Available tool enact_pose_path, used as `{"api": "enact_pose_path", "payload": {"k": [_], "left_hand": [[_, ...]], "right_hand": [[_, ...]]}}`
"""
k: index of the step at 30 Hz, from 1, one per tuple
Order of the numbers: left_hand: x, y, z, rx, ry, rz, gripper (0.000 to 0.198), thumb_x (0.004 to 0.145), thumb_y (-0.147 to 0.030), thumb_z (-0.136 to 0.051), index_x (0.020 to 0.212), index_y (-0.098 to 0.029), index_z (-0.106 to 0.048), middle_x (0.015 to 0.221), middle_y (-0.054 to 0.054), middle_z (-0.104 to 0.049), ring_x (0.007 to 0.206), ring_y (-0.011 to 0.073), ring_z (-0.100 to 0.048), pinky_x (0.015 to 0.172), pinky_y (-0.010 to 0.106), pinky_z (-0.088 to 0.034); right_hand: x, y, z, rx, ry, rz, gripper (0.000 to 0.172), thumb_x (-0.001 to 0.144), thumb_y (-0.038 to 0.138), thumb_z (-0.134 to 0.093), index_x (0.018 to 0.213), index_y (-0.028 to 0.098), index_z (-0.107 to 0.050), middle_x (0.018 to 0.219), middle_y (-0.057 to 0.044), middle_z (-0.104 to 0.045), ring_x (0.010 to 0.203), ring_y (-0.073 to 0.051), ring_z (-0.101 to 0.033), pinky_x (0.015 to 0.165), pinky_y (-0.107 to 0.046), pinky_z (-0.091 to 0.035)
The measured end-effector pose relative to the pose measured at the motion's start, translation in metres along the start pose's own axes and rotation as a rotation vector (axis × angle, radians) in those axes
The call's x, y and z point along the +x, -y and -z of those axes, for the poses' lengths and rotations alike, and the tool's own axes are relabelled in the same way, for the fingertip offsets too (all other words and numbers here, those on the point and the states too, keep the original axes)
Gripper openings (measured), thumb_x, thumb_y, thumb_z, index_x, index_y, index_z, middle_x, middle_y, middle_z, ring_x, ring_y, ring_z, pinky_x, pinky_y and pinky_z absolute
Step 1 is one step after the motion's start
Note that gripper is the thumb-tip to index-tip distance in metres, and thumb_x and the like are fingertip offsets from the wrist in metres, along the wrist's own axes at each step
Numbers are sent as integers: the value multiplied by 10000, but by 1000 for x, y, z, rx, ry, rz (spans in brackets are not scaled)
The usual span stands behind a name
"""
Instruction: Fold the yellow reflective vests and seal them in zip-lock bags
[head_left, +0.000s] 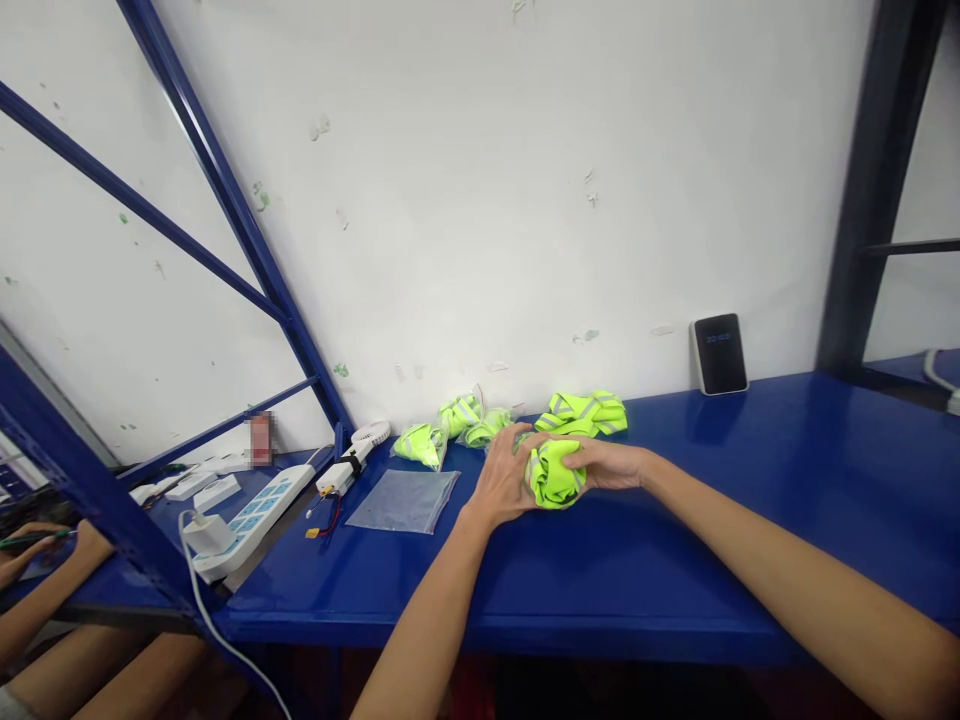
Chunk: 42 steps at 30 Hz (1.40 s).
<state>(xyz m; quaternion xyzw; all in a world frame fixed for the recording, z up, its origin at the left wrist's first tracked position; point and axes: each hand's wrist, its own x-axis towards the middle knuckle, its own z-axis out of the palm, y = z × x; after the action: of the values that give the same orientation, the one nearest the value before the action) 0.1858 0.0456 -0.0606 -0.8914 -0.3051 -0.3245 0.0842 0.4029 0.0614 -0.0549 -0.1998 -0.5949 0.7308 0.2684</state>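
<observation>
A bundled neon-yellow reflective vest [556, 476], rolled into a ball, is held just above the blue table. My left hand [504, 478] curls round its left side. From the right, my right hand [609, 464] grips it with the thumb pressed on top. Behind my hands lies a loose, folded yellow reflective vest [583, 413] with grey stripes. Several clear bags with yellow bundles [420, 444] sit further back on the left. A flat clear zip bag [405, 500] rests on the table left of my left hand, nothing visible in it.
The blue table [720, 540] runs along a white wall. A black-faced clock device [720, 354] leans there. At left are a small white fan [370, 433], a battery pack with wires [341, 475], a power strip [259, 520] and a blue post [97, 480]. Another person's hands [90, 545] work beyond it.
</observation>
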Motion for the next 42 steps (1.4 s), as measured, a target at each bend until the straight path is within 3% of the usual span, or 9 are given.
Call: {"api": "enact_pose_path", "payload": {"k": [3, 9, 14, 17, 19, 24, 28, 37, 42], "left_hand": [[-2, 1, -2, 27, 0, -45, 697, 741, -454, -676, 1338, -250, -379, 1355, 149, -382, 1281, 295, -391, 1067, 458, -333], [6, -15, -8, 37, -23, -52, 672, 727, -525, -679, 1290, -246, -441, 1317, 137, -444, 1298, 305, -379, 1110, 502, -271], [12, -21, -9, 12, -118, 34, 559, 782, -520, -636, 1251, -266, -471, 1307, 118, -474, 1257, 279, -442, 1094, 497, -317], [8, -14, -6, -26, -134, 40, 627, 750, -533, -675, 1267, -263, -445, 1277, 111, -502, 1229, 272, -472, 1066, 472, -365], [4, -7, -2, -54, -134, 41, 721, 711, -548, -709, 1299, -261, -406, 1253, 104, -526, 1218, 276, -482, 1056, 472, -378], [1, 2, 3, -128, -128, 152, 938, 626, -589, -758, 1382, -253, -315, 1312, 111, -485, 1232, 292, -474, 1043, 478, -399], [2, 1, 5, -173, -84, 177, 956, 595, -595, -774, 1376, -244, -348, 1322, 116, -485, 1235, 302, -475, 1050, 485, -393], [-1, -7, 2, -123, 27, 160, 899, 608, -638, -739, 1352, -251, -414, 1291, 100, -528, 1223, 279, -488, 1060, 451, -382], [3, -12, -8, -4, 8, 48, 788, 674, -637, -688, 1310, -237, -450, 1311, 106, -538, 1254, 282, -470, 1126, 489, -267]], "right_hand": [[1, 3, -8, -163, -60, 25, 727, 661, 326, -794, 1324, 289, -498, 1157, -63, -646, 1028, -252, -639, 793, -364, -553], [14, -4, 0, -515, -297, 279, 625, 645, 286, -779, 1233, 198, -587, 1273, -95, -589, 1225, -294, -506, 1017, -419, -416], [33, -16, -3, -683, -540, 475, 247, 738, 251, -612, 973, 178, -637, 975, -49, -681, 933, -236, -624, 886, -376, -466], [34, -17, -16, -784, -637, 475, 215, 780, 247, -551, 968, 193, -640, 874, -32, -684, 808, -216, -622, 812, -357, -473], [31, -14, -21, -779, -610, 446, 240, 795, 289, -562, 1001, 204, -652, 900, -35, -688, 824, -224, -622, 817, -362, -472], [20, 1, -8, -466, -374, 243, 365, 750, 355, -657, 1080, 202, -687, 1178, -66, -644, 1143, -286, -547, 953, -389, -438], [12, 8, 3, -282, -166, 136, 439, 824, 430, -581, 1187, 192, -645, 1227, -81, -623, 1142, -269, -550, 909, -375, -466], [17, -9, 5, -651, -283, 207, 436, 729, 423, -712, 1065, 165, -609, 920, -44, -607, 697, -161, -577, 602, -288, -470], [29, -25, 0, -777, -425, 328, 269, 733, 236, -623, 980, 166, -547, 777, 16, -537, 636, -133, -507, 593, -268, -423]]}}
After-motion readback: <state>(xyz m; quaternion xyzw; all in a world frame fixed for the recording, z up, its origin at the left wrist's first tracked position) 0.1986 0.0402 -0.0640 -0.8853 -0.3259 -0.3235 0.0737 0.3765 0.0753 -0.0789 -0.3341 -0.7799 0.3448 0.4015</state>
